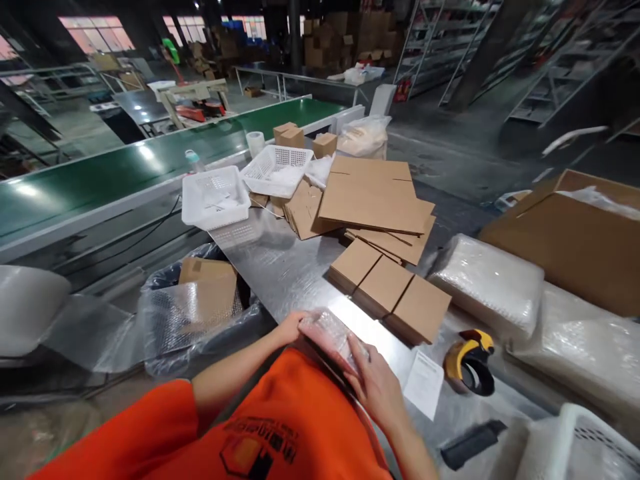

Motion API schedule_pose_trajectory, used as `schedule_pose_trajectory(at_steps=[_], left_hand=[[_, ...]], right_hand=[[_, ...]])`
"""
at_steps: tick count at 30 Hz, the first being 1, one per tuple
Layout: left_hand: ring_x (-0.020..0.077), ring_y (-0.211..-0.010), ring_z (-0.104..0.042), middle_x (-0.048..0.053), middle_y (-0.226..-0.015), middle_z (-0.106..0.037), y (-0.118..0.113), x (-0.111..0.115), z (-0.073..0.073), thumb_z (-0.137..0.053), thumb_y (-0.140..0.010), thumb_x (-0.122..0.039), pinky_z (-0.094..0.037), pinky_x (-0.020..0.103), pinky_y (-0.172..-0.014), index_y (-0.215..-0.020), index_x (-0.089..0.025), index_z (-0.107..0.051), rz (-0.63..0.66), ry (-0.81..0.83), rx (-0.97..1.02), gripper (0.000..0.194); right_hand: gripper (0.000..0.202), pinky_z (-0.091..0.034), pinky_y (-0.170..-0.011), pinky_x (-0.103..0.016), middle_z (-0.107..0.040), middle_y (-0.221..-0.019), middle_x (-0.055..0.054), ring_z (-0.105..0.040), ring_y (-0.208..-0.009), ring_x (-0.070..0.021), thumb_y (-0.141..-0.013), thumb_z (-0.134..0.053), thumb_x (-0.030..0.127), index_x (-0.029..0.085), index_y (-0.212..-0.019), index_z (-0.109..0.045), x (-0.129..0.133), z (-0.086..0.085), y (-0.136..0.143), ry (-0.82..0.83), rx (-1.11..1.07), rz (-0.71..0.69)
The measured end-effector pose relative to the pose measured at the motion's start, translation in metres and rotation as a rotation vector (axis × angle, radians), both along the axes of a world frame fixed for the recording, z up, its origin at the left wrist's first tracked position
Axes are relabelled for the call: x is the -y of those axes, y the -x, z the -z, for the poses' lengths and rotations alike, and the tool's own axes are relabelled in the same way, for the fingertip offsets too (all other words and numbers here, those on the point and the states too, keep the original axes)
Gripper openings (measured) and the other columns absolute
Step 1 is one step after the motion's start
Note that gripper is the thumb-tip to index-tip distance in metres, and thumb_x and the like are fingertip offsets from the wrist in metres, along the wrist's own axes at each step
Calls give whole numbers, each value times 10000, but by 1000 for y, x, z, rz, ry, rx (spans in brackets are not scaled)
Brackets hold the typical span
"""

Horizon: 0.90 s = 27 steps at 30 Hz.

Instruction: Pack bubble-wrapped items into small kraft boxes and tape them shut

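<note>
A small package wrapped in clear bubble wrap (327, 332), pinkish inside, is held at the metal table's near edge, close to my orange shirt. My left hand (291, 328) grips its left end, with the fingers partly hidden behind it. At the other end, my right hand (373, 377) closes on the wrap with fingers and thumb. Just beyond the package lies a stack of folded brown cardboard boxes (387, 283). To the right of my right hand are a white paper slip (424, 383) and a yellow and black tape dispenser (470, 363).
Flat cardboard sheets (370, 193) and white plastic baskets (215, 193) occupy the table's far part. Behind runs a green conveyor belt (150, 157). A lined bin (155, 300) stands at left. Plastic-wrapped bundles (487, 280) line the right, near a black handheld device (473, 443).
</note>
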<state>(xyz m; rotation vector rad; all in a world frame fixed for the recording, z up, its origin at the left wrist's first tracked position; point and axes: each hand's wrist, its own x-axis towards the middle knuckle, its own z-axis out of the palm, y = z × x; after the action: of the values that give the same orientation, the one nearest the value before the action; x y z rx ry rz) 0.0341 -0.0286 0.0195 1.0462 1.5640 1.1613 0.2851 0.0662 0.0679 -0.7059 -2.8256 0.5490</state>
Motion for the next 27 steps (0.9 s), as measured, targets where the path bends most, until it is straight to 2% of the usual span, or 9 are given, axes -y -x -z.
schedule_pose_trajectory(at_steps=[5,9,13,16,19,21,24,25,27], left_hand=[[291,-948,-678,73,-942,-762,1,-3,-7,-698,-764,-360,-520,386,-910,-972,-92,-765,32,48,18,346],[310,-1085,-661,94,-1109,-750,0,-6,-11,-687,-759,-400,-470,437,-1028,-1048,-135,-765,9,52,22,400],[326,-1208,-610,107,-1247,-694,2,-6,-9,-698,-752,-446,-400,476,-1117,-1150,-149,-733,16,76,96,498],[321,-1258,-577,103,-1315,-650,5,-6,-7,-690,-762,-455,-363,490,-1149,-1239,-156,-684,19,76,119,563],[329,-1247,-585,120,-1317,-640,5,-6,-5,-675,-776,-444,-370,507,-1143,-1267,-127,-661,19,68,103,585],[329,-1247,-586,121,-1324,-632,4,-6,-4,-660,-790,-434,-374,511,-1141,-1283,-122,-648,8,60,97,584],[318,-1264,-574,96,-1333,-625,1,-4,-3,-646,-806,-421,-364,505,-1151,-1291,-152,-646,-22,53,90,554],[316,-1263,-575,88,-1329,-628,0,-3,-3,-650,-805,-420,-362,504,-1154,-1286,-164,-651,-30,52,85,545],[313,-1255,-584,76,-1318,-637,-3,-2,-2,-651,-807,-429,-361,501,-1159,-1275,-184,-663,-47,47,62,528]], right_hand=[[718,-516,-692,-315,-637,-1027,-99,-653,-854,-255,-861,-577,187,386,-1511,-344,5,-10,24,-91,323,27],[760,-506,-698,-337,-632,-1029,-127,-658,-882,-296,-843,-661,220,389,-1512,-341,9,-11,41,-70,429,61],[790,-522,-685,-365,-628,-1120,-174,-677,-876,-316,-833,-676,215,375,-1521,-323,12,3,46,-54,532,85],[774,-527,-644,-348,-616,-1215,-212,-707,-824,-298,-829,-640,177,314,-1527,-334,9,19,48,-34,631,66],[740,-522,-601,-323,-647,-1175,-210,-720,-760,-274,-816,-607,162,259,-1512,-375,4,33,48,-49,607,12],[700,-513,-569,-307,-679,-1097,-186,-718,-720,-254,-835,-537,133,261,-1506,-383,4,36,49,-80,581,16],[629,-509,-562,-302,-702,-902,-144,-696,-689,-236,-860,-430,58,224,-1466,-436,7,29,53,-169,537,14],[575,-522,-601,-316,-700,-896,-147,-692,-740,-243,-871,-419,53,195,-1425,-484,9,24,55,-212,502,-8],[464,-542,-751,-354,-688,-1037,-177,-664,-934,-262,-893,-426,64,145,-1328,-564,12,12,62,-283,401,-101]])
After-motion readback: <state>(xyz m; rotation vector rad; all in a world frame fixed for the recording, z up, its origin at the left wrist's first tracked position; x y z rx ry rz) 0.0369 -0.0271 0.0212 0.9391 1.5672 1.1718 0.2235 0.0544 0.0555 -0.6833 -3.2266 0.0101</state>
